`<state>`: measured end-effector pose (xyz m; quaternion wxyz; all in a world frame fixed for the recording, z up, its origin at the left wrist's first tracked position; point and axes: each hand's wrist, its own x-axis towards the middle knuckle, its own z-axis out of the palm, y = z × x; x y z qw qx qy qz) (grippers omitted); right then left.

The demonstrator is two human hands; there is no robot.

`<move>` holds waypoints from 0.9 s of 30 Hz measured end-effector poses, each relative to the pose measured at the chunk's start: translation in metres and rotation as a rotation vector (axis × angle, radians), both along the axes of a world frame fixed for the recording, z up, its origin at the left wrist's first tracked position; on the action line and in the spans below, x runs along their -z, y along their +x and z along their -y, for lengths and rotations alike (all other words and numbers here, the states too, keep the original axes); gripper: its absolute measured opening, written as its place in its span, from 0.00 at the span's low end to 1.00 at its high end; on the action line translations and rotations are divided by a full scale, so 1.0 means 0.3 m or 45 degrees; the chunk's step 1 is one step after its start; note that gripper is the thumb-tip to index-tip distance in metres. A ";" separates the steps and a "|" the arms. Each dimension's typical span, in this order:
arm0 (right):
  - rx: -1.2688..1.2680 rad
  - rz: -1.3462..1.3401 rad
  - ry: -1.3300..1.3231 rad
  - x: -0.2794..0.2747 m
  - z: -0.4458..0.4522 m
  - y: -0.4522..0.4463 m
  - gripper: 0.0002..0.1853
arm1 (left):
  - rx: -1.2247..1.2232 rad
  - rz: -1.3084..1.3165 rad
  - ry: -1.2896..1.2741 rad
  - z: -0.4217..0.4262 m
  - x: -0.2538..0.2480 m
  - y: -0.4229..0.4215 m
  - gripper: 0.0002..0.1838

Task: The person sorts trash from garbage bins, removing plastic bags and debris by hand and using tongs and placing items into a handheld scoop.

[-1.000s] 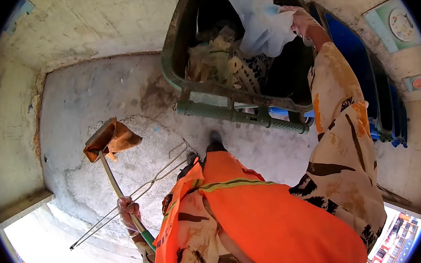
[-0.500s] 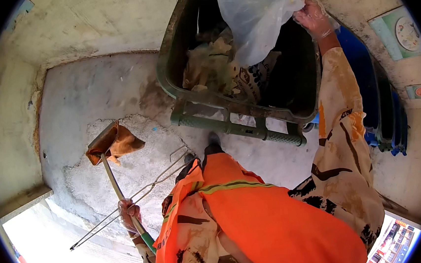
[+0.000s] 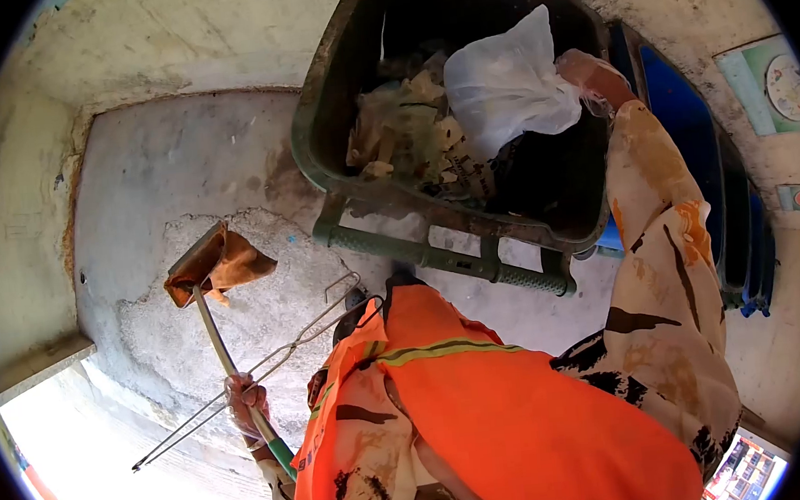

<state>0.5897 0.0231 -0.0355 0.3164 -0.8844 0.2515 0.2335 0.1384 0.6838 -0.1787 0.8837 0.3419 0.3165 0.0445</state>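
My right hand (image 3: pixel 596 80), in a clear plastic glove, grips one end of a white plastic bag (image 3: pixel 509 77) inside the dark green wheeled bin (image 3: pixel 314 134). The bag hangs over mixed rubbish (image 3: pixel 413 122), papers and plastic, on the bin's left side. Down at the left, my gloved left hand (image 3: pixel 245 403) is closed around a wooden pole (image 3: pixel 217 344) with a green lower end and a brown, scoop-like head (image 3: pixel 218 264) at its far end. Long metal tongs (image 3: pixel 286 348) cross the pole at this same hand; how the fingers hold them is unclear.
Blue bins (image 3: pixel 680 106) stand in a row to the right of the green bin, along a stained wall (image 3: pixel 186 41). The bin's handle bar (image 3: pixel 410 257) faces me, above my shoes. Rough concrete floor (image 3: pixel 151 185) spreads on the left.
My right hand has moved slightly down, and the white bag has swung lower into the bin and bunched up. The left hand and its tools stay nearly still.
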 end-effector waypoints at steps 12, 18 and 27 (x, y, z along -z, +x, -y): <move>-0.951 -0.151 -0.988 0.280 0.014 0.069 0.12 | -0.039 -0.110 0.039 0.059 -0.073 0.019 0.12; -1.116 0.760 -0.943 0.460 -0.216 0.164 0.15 | -0.076 -0.163 0.000 0.104 -0.132 0.041 0.15; -1.068 0.432 -0.742 1.024 -0.067 0.252 0.14 | -0.079 -0.128 0.090 0.137 -0.145 0.028 0.14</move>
